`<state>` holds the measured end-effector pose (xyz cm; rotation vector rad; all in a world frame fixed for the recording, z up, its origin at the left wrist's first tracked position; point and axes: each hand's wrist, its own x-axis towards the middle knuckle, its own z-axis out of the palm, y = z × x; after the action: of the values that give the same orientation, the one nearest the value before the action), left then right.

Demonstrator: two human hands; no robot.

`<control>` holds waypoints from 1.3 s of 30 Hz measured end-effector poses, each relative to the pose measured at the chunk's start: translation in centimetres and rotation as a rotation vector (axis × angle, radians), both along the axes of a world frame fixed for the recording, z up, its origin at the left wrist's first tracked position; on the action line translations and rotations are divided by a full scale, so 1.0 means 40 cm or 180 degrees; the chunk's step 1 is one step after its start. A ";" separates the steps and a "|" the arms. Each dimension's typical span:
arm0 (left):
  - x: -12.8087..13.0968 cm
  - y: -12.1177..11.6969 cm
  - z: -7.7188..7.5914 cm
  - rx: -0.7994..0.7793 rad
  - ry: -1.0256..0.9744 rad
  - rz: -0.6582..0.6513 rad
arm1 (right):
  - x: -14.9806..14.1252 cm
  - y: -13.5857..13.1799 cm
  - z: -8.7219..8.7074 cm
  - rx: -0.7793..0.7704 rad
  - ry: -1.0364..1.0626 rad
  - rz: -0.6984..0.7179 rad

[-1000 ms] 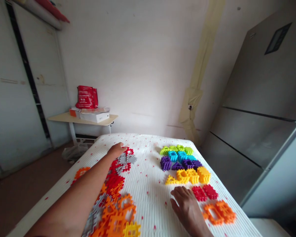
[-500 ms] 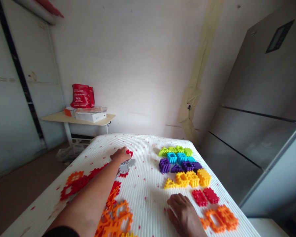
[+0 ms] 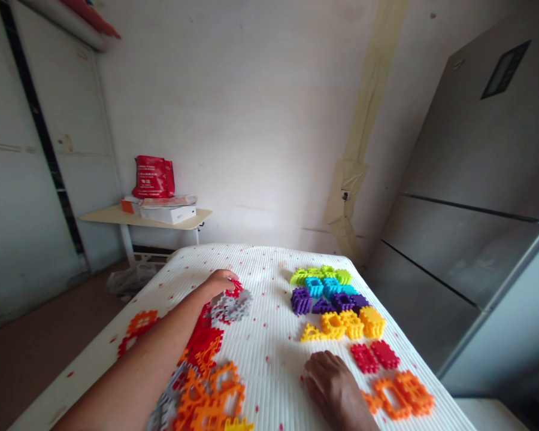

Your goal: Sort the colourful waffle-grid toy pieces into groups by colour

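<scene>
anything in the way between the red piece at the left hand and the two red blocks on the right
Yes, on a straight line: the gray pieces beside the red piece, then, before the red blocks, the yellow triangle, with the right hand close by.

1 head-worn view, facing forward and down, close above the white surface (image 3: 272,326), wall (image 3: 251,120) straight ahead

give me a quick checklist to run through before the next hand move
1. Left hand at a red piece: ok, the fingers reach it.
2. Left grip firm: cannot tell, the fingertips are too small to judge.
3. Right hand clear of the yellow pieces: ok, a gap shows.
4. Right palm free: cannot tell, hidden.
5. Left heap one colour: not ok, red, grey and orange mix.
</scene>
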<state>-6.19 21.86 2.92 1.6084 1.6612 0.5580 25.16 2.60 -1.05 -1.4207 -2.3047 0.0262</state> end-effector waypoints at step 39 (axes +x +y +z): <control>0.046 -0.575 -0.084 0.2928 0.1034 -0.1329 | -0.033 -0.022 -0.006 0.0103 -0.0486 0.0383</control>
<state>-4.35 -1.15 -0.42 2.7447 1.2540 0.9518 23.85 1.72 -1.31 -1.3073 -2.5006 -0.0863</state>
